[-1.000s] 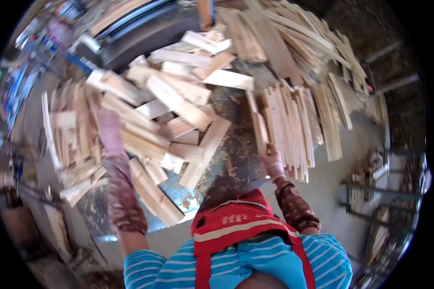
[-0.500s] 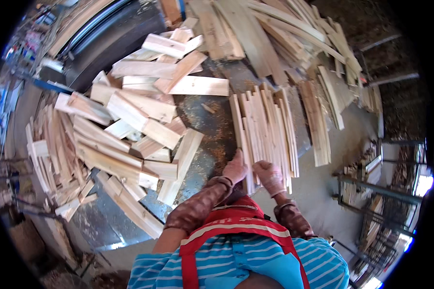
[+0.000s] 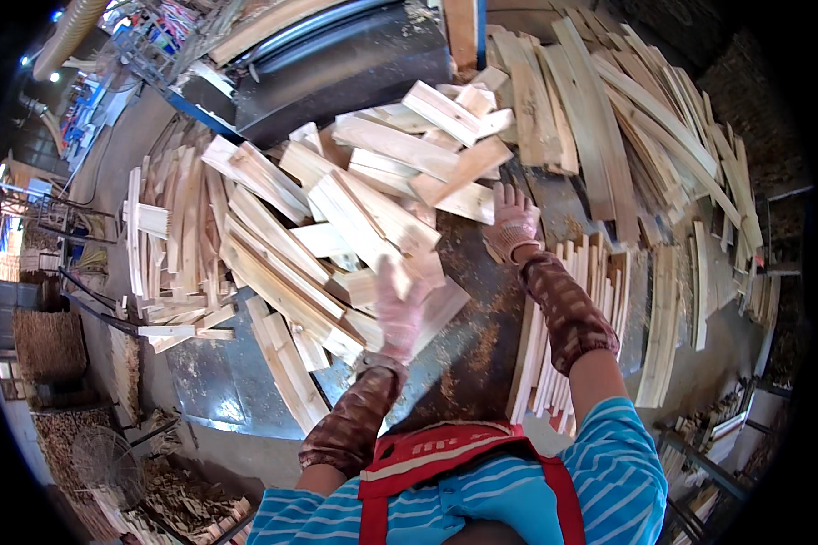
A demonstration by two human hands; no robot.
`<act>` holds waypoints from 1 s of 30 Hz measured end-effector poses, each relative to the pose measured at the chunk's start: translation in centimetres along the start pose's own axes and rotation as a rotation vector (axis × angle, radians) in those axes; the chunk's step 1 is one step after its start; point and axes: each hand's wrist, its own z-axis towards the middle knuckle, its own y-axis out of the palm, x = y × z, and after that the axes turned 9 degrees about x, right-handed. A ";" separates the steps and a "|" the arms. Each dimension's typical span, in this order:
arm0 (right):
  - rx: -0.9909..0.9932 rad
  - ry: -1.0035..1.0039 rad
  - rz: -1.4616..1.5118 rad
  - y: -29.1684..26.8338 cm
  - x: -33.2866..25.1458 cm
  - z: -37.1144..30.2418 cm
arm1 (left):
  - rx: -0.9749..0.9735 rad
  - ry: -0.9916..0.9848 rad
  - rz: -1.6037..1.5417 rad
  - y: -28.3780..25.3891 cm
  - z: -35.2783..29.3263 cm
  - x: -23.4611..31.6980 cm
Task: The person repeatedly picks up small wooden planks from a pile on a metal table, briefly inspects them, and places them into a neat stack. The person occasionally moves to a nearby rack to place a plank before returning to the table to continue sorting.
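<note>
Left hand (image 3: 398, 320): gloved, with my thumb held away from the other fingers; it is over the near right part of the pile, but whether I touch wood there I cannot tell.
Right hand (image 3: 513, 227): gloved, fingers slightly spread and pointing away from me, just beside the end of a pale plank (image 3: 468, 202); contact is unclear.
Short planks (image 3: 347, 216): heaped crosswise beyond and to the left of my left fingers, reaching across to my right fingertips.
Thin strips (image 3: 552, 359): lined up side by side, nearer me than my right fingers, partly under my sleeve (image 3: 568, 309).
Table (image 3: 473, 291): dark, dusted with sawdust between my two hands.
Long boards (image 3: 595, 118): piled beyond and right of my right fingers.
Rack (image 3: 709, 467): metal, well right of my fingers and nearer me, with wood pieces in it.
</note>
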 end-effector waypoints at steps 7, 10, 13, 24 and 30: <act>-0.496 -0.035 0.163 -4.1 -2.3 2.7 | 0.296 -0.138 0.075 -0.7 11.4 -1.3; -0.676 0.098 0.716 -5.8 -1.8 2.2 | 0.414 -0.170 0.208 0.4 11.9 -2.2; -0.697 0.112 0.907 -11.3 -7.3 1.1 | 0.552 -0.187 -0.108 -1.8 12.4 -7.9; -0.275 -0.120 0.048 0.2 -17.6 -3.4 | 0.650 0.028 0.079 -13.5 9.3 -5.4; -0.426 0.014 0.611 -6.1 -13.3 -9.0 | 0.260 -0.080 -0.003 -6.5 8.8 -11.1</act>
